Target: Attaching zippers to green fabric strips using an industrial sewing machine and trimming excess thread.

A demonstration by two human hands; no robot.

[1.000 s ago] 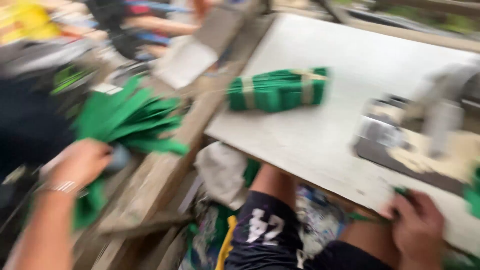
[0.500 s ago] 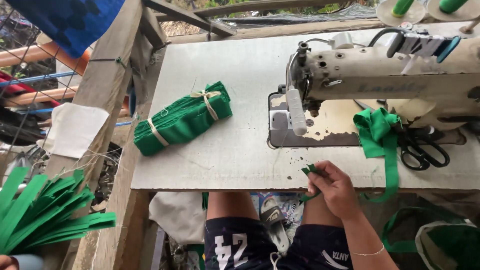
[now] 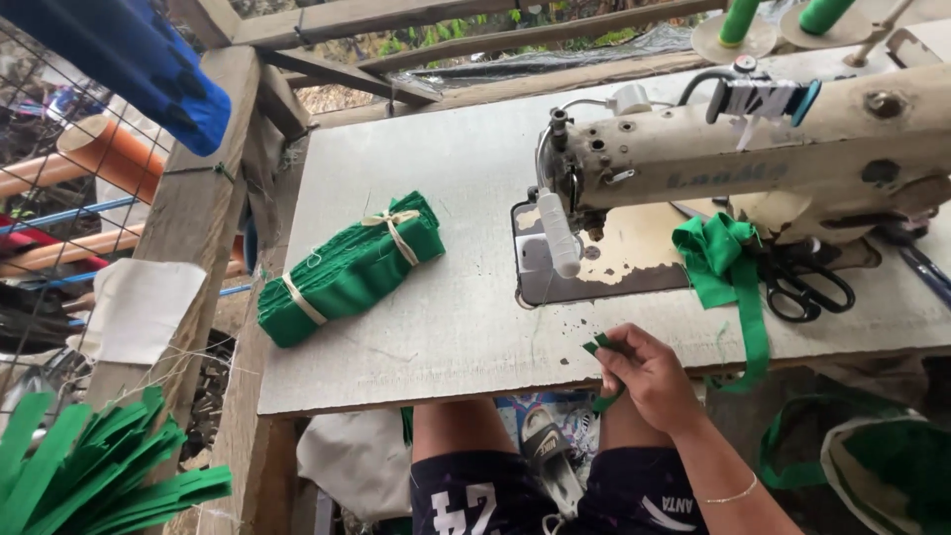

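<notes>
My right hand (image 3: 649,378) is at the front edge of the sewing table (image 3: 446,337), its fingers pinched on a small green fabric strip (image 3: 597,347). My left hand is out of the frame. A fan of green fabric strips (image 3: 99,471) sticks up at the lower left, and what holds it is hidden. A bundle of green fabric (image 3: 347,267), tied with two cream strings, lies on the table's left half. Behind my right hand stands a cream sewing machine (image 3: 753,149), with a green fabric band (image 3: 728,263) draped from under its arm over the table edge.
Black scissors (image 3: 807,282) lie to the right of the green band. Two green thread spools (image 3: 738,20) stand behind the machine. A wooden post (image 3: 198,218) with a white cloth (image 3: 139,307) and wire mesh borders the table's left side. A green bag (image 3: 872,466) sits lower right.
The view has swung from the left side back onto the table and machine. The fan of green strips has dropped to the lower left corner. My right hand stays at the table's front edge.
</notes>
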